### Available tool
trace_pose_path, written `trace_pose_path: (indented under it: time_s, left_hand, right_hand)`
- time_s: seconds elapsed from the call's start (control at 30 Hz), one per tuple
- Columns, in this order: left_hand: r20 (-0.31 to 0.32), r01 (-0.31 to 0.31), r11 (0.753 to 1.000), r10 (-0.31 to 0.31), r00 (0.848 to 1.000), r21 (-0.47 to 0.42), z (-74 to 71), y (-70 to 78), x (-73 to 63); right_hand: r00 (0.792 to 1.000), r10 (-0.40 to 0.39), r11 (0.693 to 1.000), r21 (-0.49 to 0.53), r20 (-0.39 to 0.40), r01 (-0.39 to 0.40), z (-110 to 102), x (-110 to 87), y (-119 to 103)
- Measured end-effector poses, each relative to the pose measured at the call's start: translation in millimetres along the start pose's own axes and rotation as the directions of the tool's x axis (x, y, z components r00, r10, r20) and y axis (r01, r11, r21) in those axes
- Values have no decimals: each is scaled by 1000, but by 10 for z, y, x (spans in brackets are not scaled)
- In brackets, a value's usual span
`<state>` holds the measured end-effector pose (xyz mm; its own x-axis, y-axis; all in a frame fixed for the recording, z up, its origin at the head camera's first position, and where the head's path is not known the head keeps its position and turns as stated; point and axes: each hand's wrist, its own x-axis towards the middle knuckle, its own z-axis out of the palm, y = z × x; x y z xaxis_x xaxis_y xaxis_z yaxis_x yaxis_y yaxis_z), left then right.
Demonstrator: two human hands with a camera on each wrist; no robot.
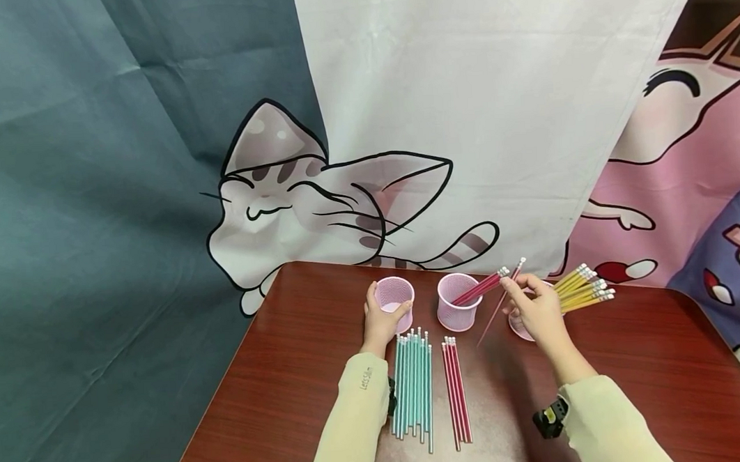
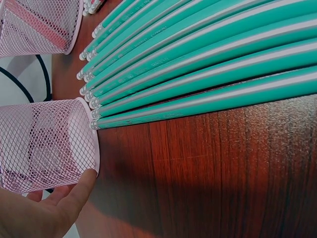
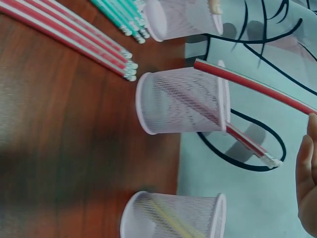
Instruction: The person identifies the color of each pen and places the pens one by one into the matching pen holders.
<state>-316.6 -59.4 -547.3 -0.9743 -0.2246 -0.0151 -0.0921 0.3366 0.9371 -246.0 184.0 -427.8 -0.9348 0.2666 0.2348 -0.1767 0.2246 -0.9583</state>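
Observation:
My left hand [image 1: 380, 322] grips the left pink mesh cup [image 2: 44, 144] from its side, thumb at the base rim in the left wrist view; this cup holds no pencils. My right hand [image 1: 537, 313] pinches a red pencil [image 3: 252, 85] near its eraser end, in the air to the right of the middle mesh cup [image 1: 455, 318]. The held pencil slants, its plain end pointing down. Several red pencils [image 1: 476, 290] lean inside the middle cup, erasers up. Behind my right hand is a third mesh cup [image 1: 521, 330], partly hidden, with several yellow pencils [image 1: 577, 291].
Several teal pencils [image 1: 412, 386] lie in a row on the brown table [image 1: 278, 389], below the left cup. Beside them lie several red pencils [image 1: 457, 394], erasers toward the cups. A printed cloth [image 1: 496, 113] hangs behind the table's far edge.

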Motion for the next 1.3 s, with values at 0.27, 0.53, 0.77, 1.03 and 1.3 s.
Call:
trace_pose_path:
  time_s: [0.27,0.53,0.77,1.03,1.3]
  left_hand:
    - [-1,-4,1000,4,1000,-5,-6,-4,-9]
    - [-5,-12,1000,12,1000,3,-3,-6,-5]
    - [-3,-12,1000,12,1000,-13,-11,4,-8]
    - [-7,-3,1000,3,1000,-11,-9,1,-10]
    - [-8,-12,1000,11,1000,-15,-2,7,0]
  right_hand:
    - [998,-25,997,72,-66,30,-26,94,-63]
    - [994,-76,996,46,-82,80,-28,106,-51]
    - [989,-74,996,33,-128,79,-52,209,232]
    - [992,-30,990,-139,-123,13,-58,214,380]
    - [997,-10,899,-436,-83,-27,-17,177,448]
